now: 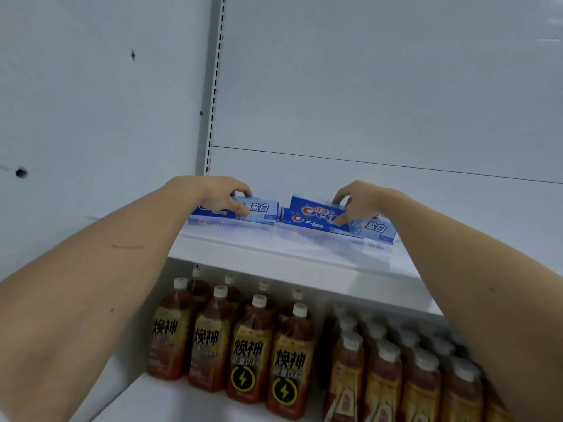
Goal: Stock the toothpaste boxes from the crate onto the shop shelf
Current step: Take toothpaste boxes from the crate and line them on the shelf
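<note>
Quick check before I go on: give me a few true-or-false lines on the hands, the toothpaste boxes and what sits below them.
1. The left hand grips a box on the shelf. True.
2. The right hand hangs free. False: it grips the top box of a stack.
3. The right stack is two boxes. True.
4. Cans stand below. False: bottles.

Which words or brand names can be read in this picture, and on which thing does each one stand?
"盐白": left toothpaste box and lower right box.
"Crest": upper right box, partly covered by the right hand; also the lower right box.
"焕神": front tea bottles.
Small print on boxes and bottles: too blurred.
</note>
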`<state>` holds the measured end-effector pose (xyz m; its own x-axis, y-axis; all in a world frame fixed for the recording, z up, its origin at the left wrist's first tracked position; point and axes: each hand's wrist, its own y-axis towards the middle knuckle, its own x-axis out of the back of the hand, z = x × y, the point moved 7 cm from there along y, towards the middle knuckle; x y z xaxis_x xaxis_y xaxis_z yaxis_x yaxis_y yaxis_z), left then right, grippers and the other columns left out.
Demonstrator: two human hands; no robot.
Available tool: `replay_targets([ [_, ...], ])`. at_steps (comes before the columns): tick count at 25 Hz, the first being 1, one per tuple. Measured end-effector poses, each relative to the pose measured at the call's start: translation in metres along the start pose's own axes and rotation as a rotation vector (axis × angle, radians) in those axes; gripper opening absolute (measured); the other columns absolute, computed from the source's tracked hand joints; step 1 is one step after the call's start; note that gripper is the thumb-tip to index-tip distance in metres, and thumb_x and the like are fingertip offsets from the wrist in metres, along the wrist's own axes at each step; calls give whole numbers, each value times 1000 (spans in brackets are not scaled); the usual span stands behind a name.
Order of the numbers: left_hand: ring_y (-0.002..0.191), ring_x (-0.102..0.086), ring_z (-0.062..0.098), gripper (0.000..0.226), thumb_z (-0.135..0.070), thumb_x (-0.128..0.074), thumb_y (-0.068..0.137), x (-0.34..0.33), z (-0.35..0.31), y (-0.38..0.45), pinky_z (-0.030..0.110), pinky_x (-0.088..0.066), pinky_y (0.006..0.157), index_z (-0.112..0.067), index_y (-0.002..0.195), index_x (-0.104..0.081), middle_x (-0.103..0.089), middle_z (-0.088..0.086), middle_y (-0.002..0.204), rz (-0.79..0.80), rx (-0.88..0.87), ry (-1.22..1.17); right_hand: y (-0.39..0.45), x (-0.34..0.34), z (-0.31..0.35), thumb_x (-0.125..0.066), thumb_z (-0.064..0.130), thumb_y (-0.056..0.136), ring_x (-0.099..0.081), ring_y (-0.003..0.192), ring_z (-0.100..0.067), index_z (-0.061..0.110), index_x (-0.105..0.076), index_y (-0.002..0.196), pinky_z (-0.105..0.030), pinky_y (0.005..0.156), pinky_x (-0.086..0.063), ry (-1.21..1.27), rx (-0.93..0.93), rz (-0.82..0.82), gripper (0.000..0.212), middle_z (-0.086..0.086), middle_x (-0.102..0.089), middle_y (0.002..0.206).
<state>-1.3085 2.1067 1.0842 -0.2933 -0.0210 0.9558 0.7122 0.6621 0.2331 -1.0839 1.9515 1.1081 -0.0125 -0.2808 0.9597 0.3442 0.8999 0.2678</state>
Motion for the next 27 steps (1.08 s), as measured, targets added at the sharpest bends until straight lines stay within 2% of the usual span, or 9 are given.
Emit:
replay_targets([
  [6, 105, -58, 24, 44, -44, -64, 90, -14, 21, 53, 44, -45, 98, -34, 132, -52, -57, -2, 118, 117, -7, 139, 62, -31, 16, -75, 26, 83, -59, 103, -24, 24, -59, 125, -37, 81, -51, -298, 1, 117, 45, -1, -58, 120],
  [10, 104, -58, 21, 50, -46, -68, 87, -14, 18, 62, 38, -47, 92, -35, 133, -52, -58, -3, 123, 146, -31, 125, 74, -40, 16, -70, 26, 87, -59, 103, -24, 25, -59, 130, -37, 83, -53, -346, -28, 174, 45, 0, -60, 121],
  [12, 103, -59, 20, 53, -49, -72, 82, -8, 16, 61, 38, -48, 93, -37, 130, -54, -60, -5, 121, 127, -41, 81, 74, -38, 14, -70, 26, 87, -60, 104, -23, 26, -57, 132, -36, 84, -53, -303, -43, 174, 48, 0, -61, 118],
  [18, 110, -58, 20, 53, -53, -71, 81, 2, 2, 43, 43, -43, 104, -35, 128, -54, -60, -4, 124, 54, -17, 9, 59, -20, 15, -73, 28, 85, -57, 114, -28, 25, -55, 133, -43, 96, -50, -153, -47, 60, 52, -2, -57, 131],
  [23, 118, -55, 23, 49, -56, -55, 91, 5, -41, 8, 43, -38, 108, -30, 132, -54, -55, 4, 137, -20, -1, -95, 20, -9, 12, -65, 32, 90, -54, 119, -27, 20, -55, 133, -44, 103, -43, 1, -12, -44, 45, -2, -54, 134],
  [27, 130, -48, 26, 56, -57, -46, 95, 7, -90, -37, 39, -32, 107, -22, 139, -51, -45, 7, 148, -154, 26, -346, -37, 4, -4, -55, 36, 95, -55, 119, -28, 17, -53, 135, -41, 104, -42, 270, -12, -119, 44, -7, -53, 138],
])
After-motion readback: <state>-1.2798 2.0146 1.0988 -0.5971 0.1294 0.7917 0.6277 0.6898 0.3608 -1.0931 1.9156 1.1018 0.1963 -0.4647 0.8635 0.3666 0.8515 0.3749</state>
